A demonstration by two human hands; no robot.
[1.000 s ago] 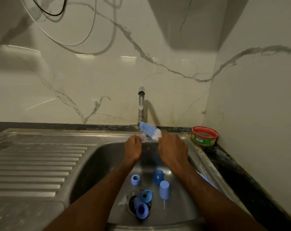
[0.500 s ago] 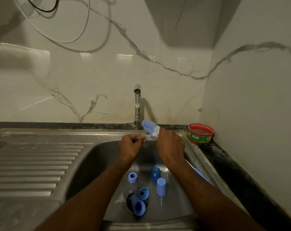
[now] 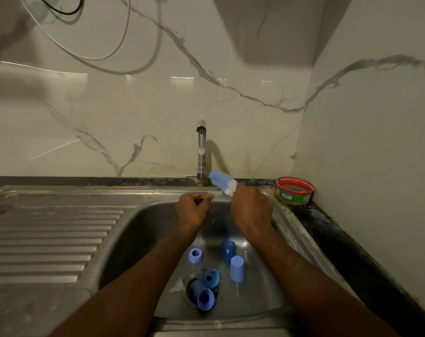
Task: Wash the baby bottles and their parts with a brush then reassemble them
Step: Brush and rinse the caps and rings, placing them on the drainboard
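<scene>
Rinsing a small bottle part under the tap

Left hand (image 3: 193, 211) pinches a small clear part (image 3: 210, 196) above the sink (image 3: 138, 229); right hand (image 3: 251, 210) grips the blue bottle brush (image 3: 222, 182). Blue bottle pieces (image 3: 237, 268) lie near the drain.

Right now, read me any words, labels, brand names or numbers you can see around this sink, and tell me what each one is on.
No text here can be read.
Red-rimmed round tub on the counter right of the sink: a green and red label with white patches, too blurred to read.
Blue bottle parts in the basin, the brush and the tap: no print visible.
</scene>
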